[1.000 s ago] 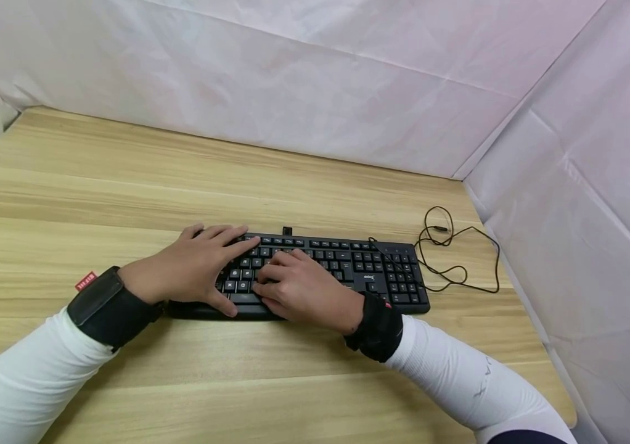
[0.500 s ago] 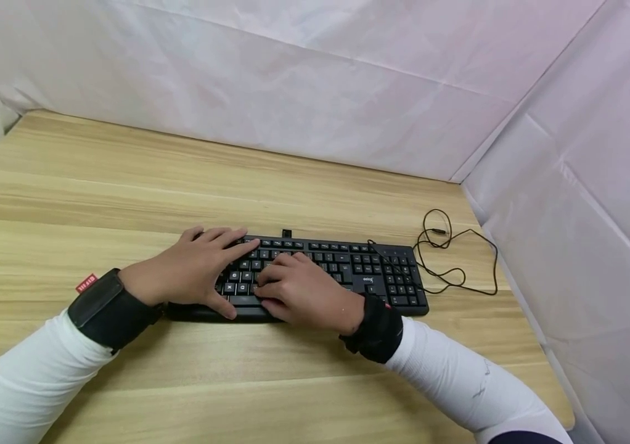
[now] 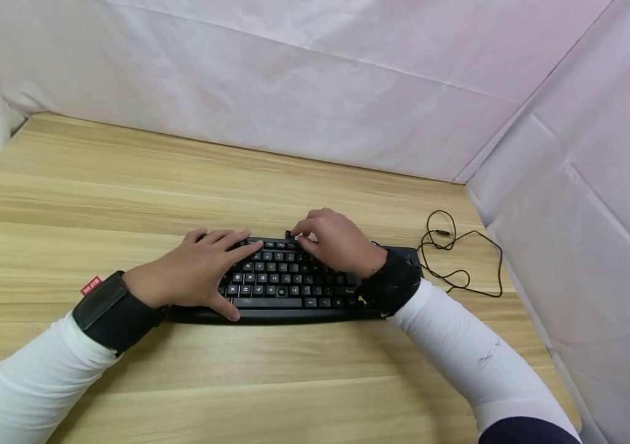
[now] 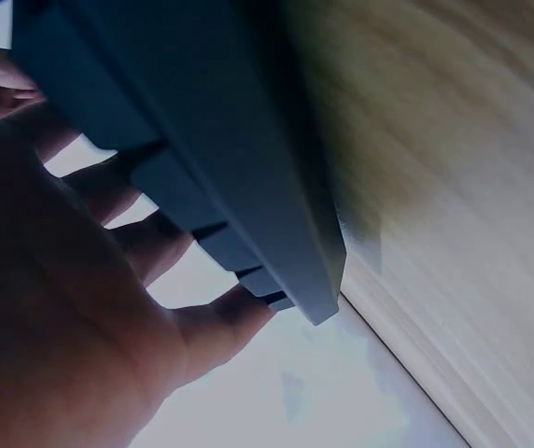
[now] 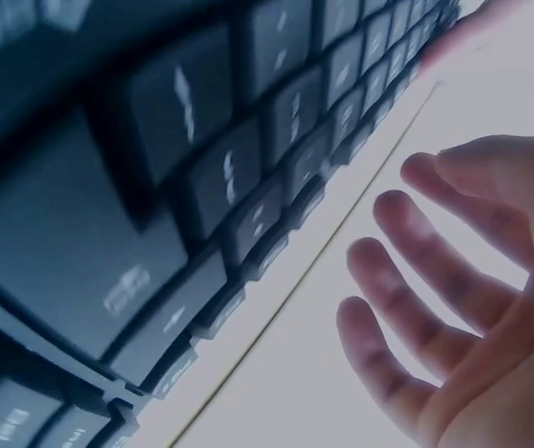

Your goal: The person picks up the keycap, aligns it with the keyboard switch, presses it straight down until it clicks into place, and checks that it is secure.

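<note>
A black keyboard (image 3: 267, 314) lies on the table. My left hand (image 3: 190, 271) spreads over its left end in the head view, fingertips at the back edge and thumb near the front edge. The left wrist view has the keyboard's side close up, with my fingers over the keys. My right hand (image 3: 334, 240) is over the back edge, thumb and index fingertips close together beside a small black piece (image 3: 288, 234); I cannot tell whether they hold a keycap. The other fingers fan loosely in the right wrist view. In the bottom letter row, a dark spot (image 3: 282, 291) without a keycap shows.
A thin black cable (image 3: 459, 285) lies in loose loops right of the keyboard. The wooden table (image 3: 237, 382) meets a white cloth wall (image 3: 293, 80) at the back, with another cloth wall (image 3: 587, 203) on the right.
My right hand has moved from the lower middle keys up to the back edge. The keys it covered now show, including the dark spot without a keycap. My left hand stays put.
</note>
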The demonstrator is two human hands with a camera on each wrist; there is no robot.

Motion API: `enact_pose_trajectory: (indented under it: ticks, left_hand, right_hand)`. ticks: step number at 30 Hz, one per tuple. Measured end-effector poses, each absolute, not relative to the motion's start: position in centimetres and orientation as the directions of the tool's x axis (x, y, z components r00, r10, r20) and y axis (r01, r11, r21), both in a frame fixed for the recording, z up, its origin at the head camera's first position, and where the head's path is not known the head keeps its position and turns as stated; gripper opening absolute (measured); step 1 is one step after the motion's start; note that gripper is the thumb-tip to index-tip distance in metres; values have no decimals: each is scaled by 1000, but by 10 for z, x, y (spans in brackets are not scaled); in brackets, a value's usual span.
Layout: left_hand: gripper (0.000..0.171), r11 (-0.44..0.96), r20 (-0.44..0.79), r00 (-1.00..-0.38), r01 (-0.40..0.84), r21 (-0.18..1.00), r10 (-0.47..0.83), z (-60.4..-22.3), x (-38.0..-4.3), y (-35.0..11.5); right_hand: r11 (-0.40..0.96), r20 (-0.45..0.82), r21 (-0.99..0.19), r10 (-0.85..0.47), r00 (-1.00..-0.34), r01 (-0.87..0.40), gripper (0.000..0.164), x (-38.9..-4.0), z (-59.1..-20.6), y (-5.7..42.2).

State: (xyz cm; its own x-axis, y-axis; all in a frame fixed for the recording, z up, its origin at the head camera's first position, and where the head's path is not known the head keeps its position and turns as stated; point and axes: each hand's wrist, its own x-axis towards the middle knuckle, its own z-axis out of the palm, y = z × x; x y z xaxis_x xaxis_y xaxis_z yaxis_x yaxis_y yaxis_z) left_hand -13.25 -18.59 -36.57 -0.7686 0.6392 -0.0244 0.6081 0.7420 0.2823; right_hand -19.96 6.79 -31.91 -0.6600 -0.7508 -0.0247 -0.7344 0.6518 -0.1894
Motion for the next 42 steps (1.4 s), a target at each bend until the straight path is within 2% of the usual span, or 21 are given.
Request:
enact_pose_trajectory:
  ticks: [4, 10, 14, 19, 29, 42]
  left_hand:
    - [119, 738, -14, -765, 616, 276, 644, -366, -132, -185]
    - [119, 733, -4, -760, 625, 268, 650, -366, -132, -184]
    - [119, 736, -12, -764, 618, 276, 646, -365, -132, -183]
    - [119, 740, -17, -767, 612, 279, 641, -365, -131, -183]
    - [119, 735, -20, -764, 613, 290, 645, -364, -131, -181]
    - [119, 731, -13, -761, 618, 289, 649, -364, -131, -181]
  right_hand:
    - [697, -138, -175, -717, -684, -695, 29, -209, -320, 64]
    - [720, -258, -153, -690, -676, -677, 36, -217, -325, 58]
    - [728, -253, -154, -683, -686, -668, 31, -222, -328, 55]
    - [772, -240, -156, -634, -735, -616, 22, -228, -330, 49]
    - [840, -253, -134, -542, -801, -526, 20, -230, -329, 37]
    - [853, -290, -201, -521, -803, -481, 14, -235, -331, 37]
